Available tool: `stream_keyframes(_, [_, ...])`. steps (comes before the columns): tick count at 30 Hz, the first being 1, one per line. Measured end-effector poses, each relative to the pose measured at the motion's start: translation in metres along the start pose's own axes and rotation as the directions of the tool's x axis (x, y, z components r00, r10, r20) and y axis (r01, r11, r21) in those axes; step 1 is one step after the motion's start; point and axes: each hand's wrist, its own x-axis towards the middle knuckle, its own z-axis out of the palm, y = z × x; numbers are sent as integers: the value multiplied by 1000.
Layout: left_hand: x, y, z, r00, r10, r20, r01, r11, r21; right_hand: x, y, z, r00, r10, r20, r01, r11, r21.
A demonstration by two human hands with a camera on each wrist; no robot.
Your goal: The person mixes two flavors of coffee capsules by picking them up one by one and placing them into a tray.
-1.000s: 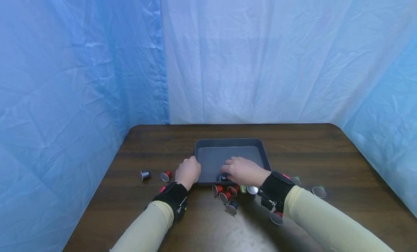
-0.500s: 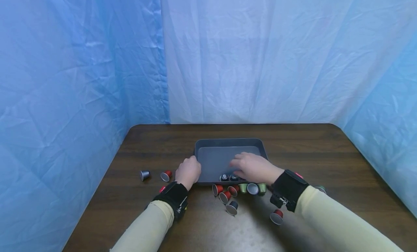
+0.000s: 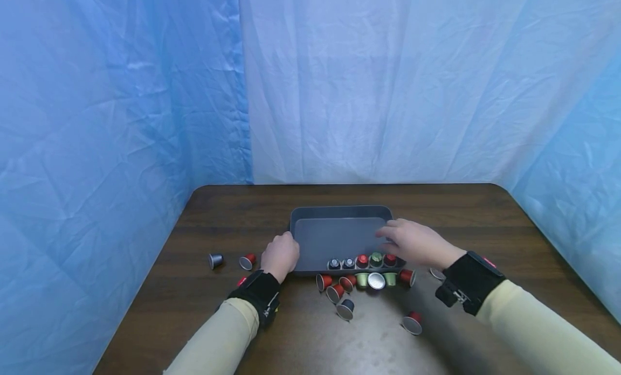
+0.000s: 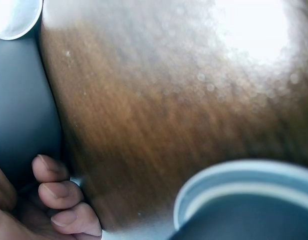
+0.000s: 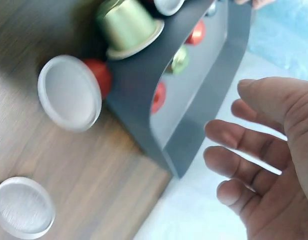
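Observation:
A dark grey baking tray (image 3: 339,232) lies on the wooden table. Along its near inner side runs a row of upright coffee capsules: dark silver ones at the left, then red, a green capsule (image 3: 375,259) and red. My left hand (image 3: 281,255) grips the tray's left near corner, its fingers curled there in the left wrist view. My right hand (image 3: 417,242) hovers over the tray's right side with fingers spread and nothing in them. In the right wrist view, its fingertips (image 5: 225,134) stand apart from the tray (image 5: 186,117).
More capsules lie in front of the tray, among them a green capsule (image 3: 390,279) and a dark capsule (image 3: 345,309). A silver capsule (image 3: 215,261) and a red capsule (image 3: 247,262) are at the left. A blue curtain (image 3: 121,122) hangs around the table.
My right hand has moved right from the tray's near middle to its right side, uncovering the row of capsules inside. My left hand has stayed at the tray's corner.

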Motion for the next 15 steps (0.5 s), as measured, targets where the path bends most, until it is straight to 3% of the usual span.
stream_keyframes(11, [0,0,1,1000,4,-5,-4,1000,2,-27,33,-2,997,79,5,-79,997,26])
stream_keyframes(15, [0,0,0,1000,0,0,0,1000,5,-36,43,-2,988,142,54,-144,989,27])
